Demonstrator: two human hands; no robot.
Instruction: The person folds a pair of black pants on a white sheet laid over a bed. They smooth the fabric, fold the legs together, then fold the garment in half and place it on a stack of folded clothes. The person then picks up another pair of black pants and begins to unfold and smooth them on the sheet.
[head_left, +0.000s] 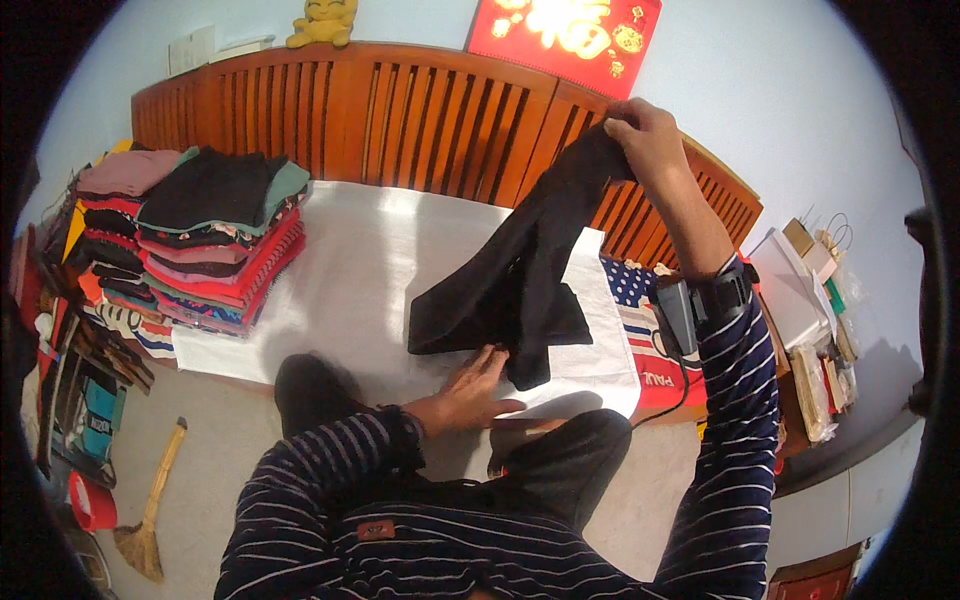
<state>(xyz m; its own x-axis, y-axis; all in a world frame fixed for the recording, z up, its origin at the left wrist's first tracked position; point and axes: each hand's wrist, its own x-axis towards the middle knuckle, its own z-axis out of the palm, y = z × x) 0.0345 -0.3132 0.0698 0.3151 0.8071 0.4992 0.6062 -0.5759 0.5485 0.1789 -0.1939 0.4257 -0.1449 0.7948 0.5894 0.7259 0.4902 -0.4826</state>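
Observation:
A black cloth garment (517, 262) lies partly on a white sheet (367, 247) before me, with one end raised toward the wooden slatted backrest. My right hand (646, 135) pinches that raised end high up at the right. Low at the garment's near edge is my left hand (472, 394), its fingertips touching the cloth and its thumb spread apart; whether it grips any fabric I cannot tell. On the left of the sheet stand stacks of folded clothes (217, 247), with a black and green piece on top.
A wooden slatted backrest (345, 120) runs behind the sheet. At the right, a grey device (676, 319) with a cable rests on patterned fabric. Boxes and papers (802, 292) stand farther right. A straw broom (146, 525) and a red container (93, 501) are on the floor, left.

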